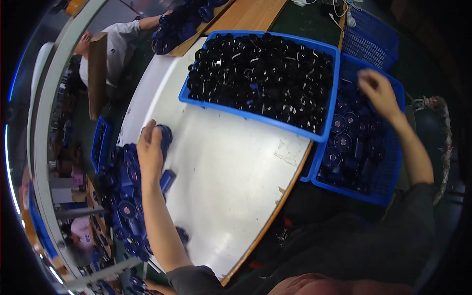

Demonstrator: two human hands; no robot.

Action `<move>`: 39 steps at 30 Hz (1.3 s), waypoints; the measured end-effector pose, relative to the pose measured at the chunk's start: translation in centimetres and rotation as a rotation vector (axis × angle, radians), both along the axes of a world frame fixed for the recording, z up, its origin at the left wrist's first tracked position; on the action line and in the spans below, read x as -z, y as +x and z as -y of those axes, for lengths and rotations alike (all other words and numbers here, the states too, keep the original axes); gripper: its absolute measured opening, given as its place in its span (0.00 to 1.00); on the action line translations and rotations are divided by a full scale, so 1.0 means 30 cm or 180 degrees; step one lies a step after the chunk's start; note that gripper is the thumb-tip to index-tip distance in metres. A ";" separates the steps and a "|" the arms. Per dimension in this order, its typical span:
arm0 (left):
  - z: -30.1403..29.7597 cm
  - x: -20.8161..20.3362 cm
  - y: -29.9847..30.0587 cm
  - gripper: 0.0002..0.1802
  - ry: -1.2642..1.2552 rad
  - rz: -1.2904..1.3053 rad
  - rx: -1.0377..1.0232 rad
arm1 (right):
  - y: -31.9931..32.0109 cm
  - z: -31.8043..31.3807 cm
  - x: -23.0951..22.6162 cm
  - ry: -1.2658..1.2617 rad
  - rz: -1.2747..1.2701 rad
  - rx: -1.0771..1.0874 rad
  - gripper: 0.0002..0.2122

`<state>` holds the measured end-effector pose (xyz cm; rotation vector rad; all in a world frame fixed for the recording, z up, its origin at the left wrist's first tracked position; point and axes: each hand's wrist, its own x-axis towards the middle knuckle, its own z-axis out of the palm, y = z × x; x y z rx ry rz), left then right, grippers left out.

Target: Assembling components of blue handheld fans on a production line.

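Blue parts [342, 142]; pink shirt [80, 229] bears lettering.

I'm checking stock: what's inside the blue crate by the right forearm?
The blue crate holds piled dark blue parts, several round-faced. The top ones cover whatever lies beneath them; the right hand hides some too.

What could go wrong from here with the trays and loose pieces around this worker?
The blue tray seems to jut past the edge of the table, so a knock from the right arm might shift it.
That tray is heaped with small black parts; a tilt could spill some.
The dark blue pieces lie loosely piled near the left hand, so a nudge may set some rolling.
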<state>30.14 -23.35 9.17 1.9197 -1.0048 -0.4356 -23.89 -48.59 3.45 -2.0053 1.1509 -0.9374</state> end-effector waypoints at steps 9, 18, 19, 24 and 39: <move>0.666 0.041 0.708 0.28 0.0913 0.0584 -0.0234 | 0.950 0.840 -0.108 0.1304 0.0036 -0.0272 0.18; 1.291 0.197 1.003 0.16 0.0918 0.0901 -0.0099 | 1.281 1.050 0.112 0.2974 0.0516 0.0186 0.22; 1.364 0.215 1.001 0.17 0.0940 0.0791 -0.0120 | 1.287 1.067 0.126 0.3158 0.0684 0.0185 0.22; 1.570 0.255 1.062 0.18 0.0938 -0.0571 0.0247 | 1.374 1.118 0.143 0.3248 0.0914 0.0192 0.18; 1.744 0.393 1.238 0.19 0.1315 0.0223 0.0252 | 1.471 1.143 0.111 0.2176 0.0491 0.0634 0.10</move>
